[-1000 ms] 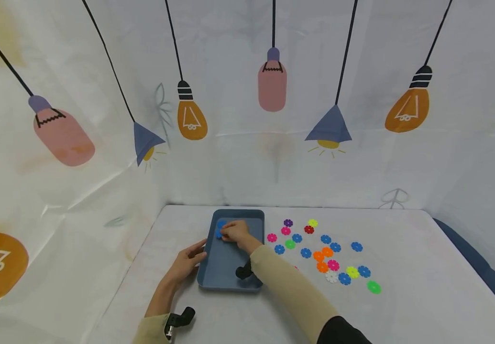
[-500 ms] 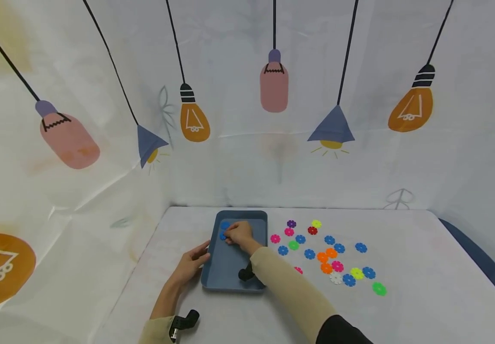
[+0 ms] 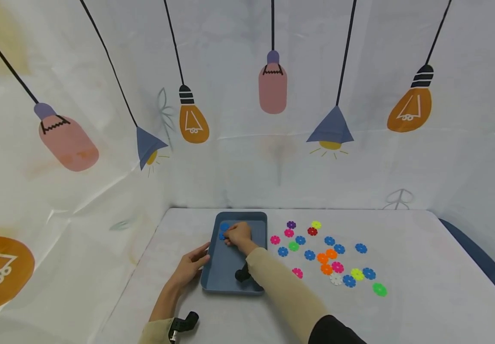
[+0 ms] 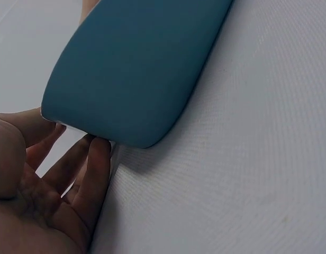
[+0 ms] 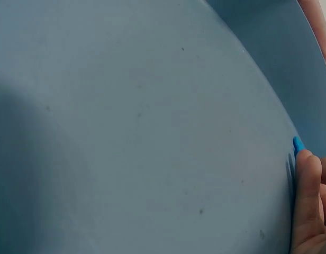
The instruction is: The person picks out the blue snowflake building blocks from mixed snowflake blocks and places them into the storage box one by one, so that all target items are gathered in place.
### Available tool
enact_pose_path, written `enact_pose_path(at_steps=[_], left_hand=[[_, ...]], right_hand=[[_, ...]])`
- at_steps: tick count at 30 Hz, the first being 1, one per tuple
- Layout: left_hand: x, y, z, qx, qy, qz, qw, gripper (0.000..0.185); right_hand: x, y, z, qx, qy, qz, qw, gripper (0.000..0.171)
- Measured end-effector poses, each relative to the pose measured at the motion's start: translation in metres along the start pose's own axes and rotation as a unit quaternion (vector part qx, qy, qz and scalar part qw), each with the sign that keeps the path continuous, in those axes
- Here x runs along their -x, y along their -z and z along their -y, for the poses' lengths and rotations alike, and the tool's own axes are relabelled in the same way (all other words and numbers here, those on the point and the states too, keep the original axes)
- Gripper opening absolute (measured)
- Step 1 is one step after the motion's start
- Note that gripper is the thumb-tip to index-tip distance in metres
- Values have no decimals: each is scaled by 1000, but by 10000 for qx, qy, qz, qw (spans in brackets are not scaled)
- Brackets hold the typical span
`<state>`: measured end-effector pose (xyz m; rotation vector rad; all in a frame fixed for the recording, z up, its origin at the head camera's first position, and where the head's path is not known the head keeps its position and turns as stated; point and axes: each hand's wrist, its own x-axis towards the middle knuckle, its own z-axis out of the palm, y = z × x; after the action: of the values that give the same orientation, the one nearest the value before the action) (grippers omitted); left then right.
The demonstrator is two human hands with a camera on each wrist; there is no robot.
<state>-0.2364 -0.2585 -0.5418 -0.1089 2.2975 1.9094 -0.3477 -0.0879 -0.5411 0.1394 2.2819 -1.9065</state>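
Tray (image 3: pixel 230 267) on table (image 3: pixel 402 306), L of scattered discs (image 3: pixel 326 258); two discs (image 3: pixel 224 230) in tray, far end

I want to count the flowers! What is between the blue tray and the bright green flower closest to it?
In the head view, only a pink flower lies between the blue tray and the green flower; bare white table around it.

A white table (image 3: pixel 423 296) stands in a corner draped with pale cloth (image 3: pixel 247 162) printed with hanging bulbs and lamps in pink, orange and blue, evenly lit.
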Motion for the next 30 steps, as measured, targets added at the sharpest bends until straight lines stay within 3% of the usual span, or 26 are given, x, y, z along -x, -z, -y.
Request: enact_pose_path(at_steps=[8,20,30], left_hand=[[0,0,0,42,10,-44,10000,49],[3,-1,0,-11,10,-39,10000,48],[4,-1,-1,0,-7,-87,10000,48]], right_hand=[[2,0,1,112,149,-2,9998,4],[6,3,-2,247,307,318,9987,20],[8,3,-4,254,477,274,9982,21]])
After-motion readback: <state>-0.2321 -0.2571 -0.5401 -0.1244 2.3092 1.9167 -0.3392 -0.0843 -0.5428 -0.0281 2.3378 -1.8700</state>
